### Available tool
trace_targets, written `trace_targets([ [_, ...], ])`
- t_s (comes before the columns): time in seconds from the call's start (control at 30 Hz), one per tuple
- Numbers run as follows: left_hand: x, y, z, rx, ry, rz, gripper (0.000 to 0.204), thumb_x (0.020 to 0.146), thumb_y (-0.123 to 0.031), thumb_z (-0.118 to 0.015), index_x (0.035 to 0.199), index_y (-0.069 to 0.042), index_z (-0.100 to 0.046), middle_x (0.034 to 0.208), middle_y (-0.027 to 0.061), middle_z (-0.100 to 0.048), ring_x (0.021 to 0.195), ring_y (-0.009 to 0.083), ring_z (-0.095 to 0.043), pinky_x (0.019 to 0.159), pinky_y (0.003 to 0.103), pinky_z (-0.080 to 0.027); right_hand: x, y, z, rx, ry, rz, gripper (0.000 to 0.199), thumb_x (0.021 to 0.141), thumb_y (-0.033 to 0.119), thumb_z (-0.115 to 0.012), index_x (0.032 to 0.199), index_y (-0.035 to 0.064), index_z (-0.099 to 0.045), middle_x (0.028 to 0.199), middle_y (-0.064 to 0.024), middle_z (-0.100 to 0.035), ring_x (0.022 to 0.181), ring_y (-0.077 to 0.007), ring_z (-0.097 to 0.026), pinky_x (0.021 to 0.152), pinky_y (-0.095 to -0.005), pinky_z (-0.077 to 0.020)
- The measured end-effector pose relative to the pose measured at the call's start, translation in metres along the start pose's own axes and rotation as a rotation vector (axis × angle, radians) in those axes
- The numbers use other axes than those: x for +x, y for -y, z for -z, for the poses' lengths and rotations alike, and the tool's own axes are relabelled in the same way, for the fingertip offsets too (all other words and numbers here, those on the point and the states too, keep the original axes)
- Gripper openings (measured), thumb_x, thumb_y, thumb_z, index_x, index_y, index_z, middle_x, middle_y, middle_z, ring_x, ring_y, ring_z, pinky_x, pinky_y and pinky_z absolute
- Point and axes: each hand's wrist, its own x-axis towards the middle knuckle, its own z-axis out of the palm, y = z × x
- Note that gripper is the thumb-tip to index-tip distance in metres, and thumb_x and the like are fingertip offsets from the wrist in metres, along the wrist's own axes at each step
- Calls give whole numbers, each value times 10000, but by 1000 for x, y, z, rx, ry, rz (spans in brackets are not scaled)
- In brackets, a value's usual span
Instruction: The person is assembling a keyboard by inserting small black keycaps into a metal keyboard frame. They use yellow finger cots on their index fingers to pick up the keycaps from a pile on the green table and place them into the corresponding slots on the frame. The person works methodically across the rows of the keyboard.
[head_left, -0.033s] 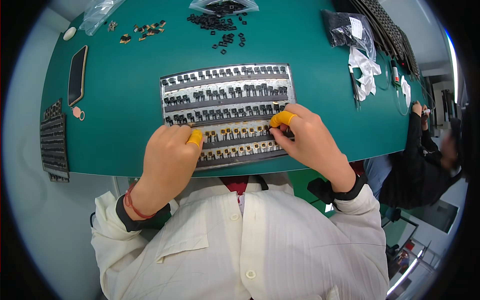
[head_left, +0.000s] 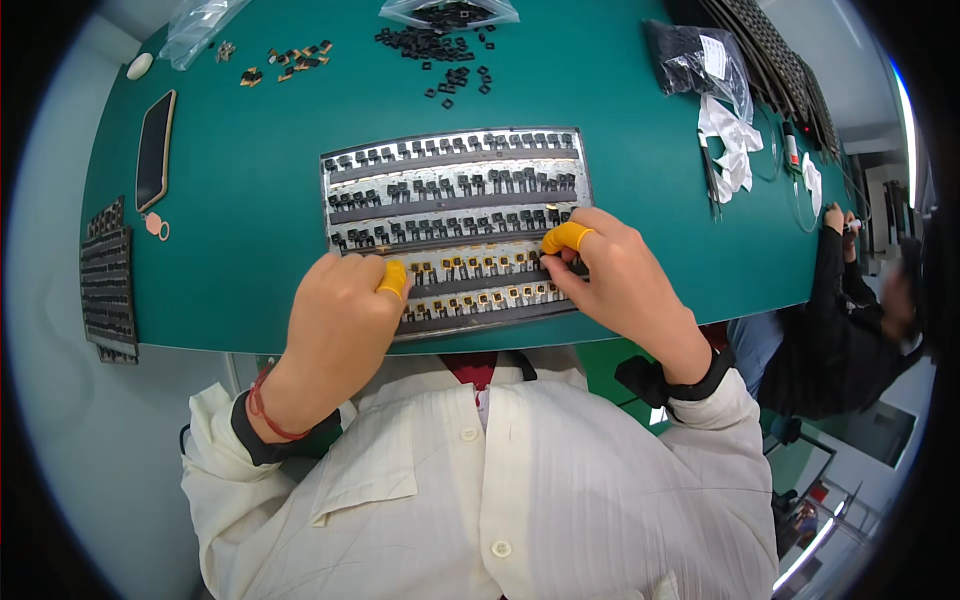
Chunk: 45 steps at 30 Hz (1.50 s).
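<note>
A flat metal tray (head_left: 455, 206) with dark strips between its rows lies near the front edge of the table. Small square black parts (head_left: 465, 186) on short stems fill the far rows, while gold-rimmed squares (head_left: 484, 299) line the two nearest rows. My left hand (head_left: 338, 310) is curled closed over the tray's near left corner, a yellow finger cot on its index finger; its grasp is hidden. My right hand (head_left: 625, 280), also with a yellow cot, pinches at the right end of the second-nearest row. Whatever lies between thumb and fingertips is too small to name.
Loose black squares (head_left: 430, 46) lie beyond the tray below an open plastic bag (head_left: 450, 12). A phone (head_left: 155, 150) and a stacked dark tray (head_left: 108, 285) are left. Tweezers (head_left: 710, 175), white tissue (head_left: 735, 145) and a bagged part pile (head_left: 690, 60) sit right. Another person (head_left: 840, 330) works far right.
My left hand has shifted very slightly to the right at the tray's corner. The right hand's pinch and the tray look almost the same.
</note>
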Motion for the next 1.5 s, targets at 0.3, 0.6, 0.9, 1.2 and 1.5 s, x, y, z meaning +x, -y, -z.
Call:
trace_targets([
  [0.3,-1,-14,2,52,302,-41,338,857,-261,-702,646,-12,-614,644,102,-506,594,282,-531,600,399,-407,-11,20,-8,-240,18,16,153,825,121,-705,738,-1,-676,728,-112,-571,696,-283,-615,585,-392,-500],
  [0.6,69,32,42,-171,549,121,341,897,-316,-657,815,10,-706,738,196,-639,691,379,-639,638,446,-513,-6,26,-16,-263,90,41,334,857,183,-689,594,-6,-607,648,-134,-548,596,-320,-581,548,-420,-476],
  [0.9,145,101,-20,-359,39,209,250,812,-112,-738,981,69,-707,814,191,-712,750,261,-703,704,339,-553,40,20,34,-148,330,5,269,864,171,-668,719,-55,-667,693,-211,-641,662,-372,-657,608,-453,-524],
  [1.2,142,87,-15,-213,99,235,199,804,-103,-742,887,76,-713,741,187,-696,664,283,-688,642,351,-541,159,-12,7,109,20,-23,233,766,164,-778,839,-49,-717,781,-226,-691,763,-367,-693,701,-415,-555],
  [1.5,115,104,-6,-292,117,376,197,805,-94,-736,913,71,-723,739,181,-700,662,244,-694,632,333,-540,170,-11,-18,-31,3,-19,200,736,129,-761,834,-38,-707,790,-249,-683,761,-407,-684,713,-444,-565],
])
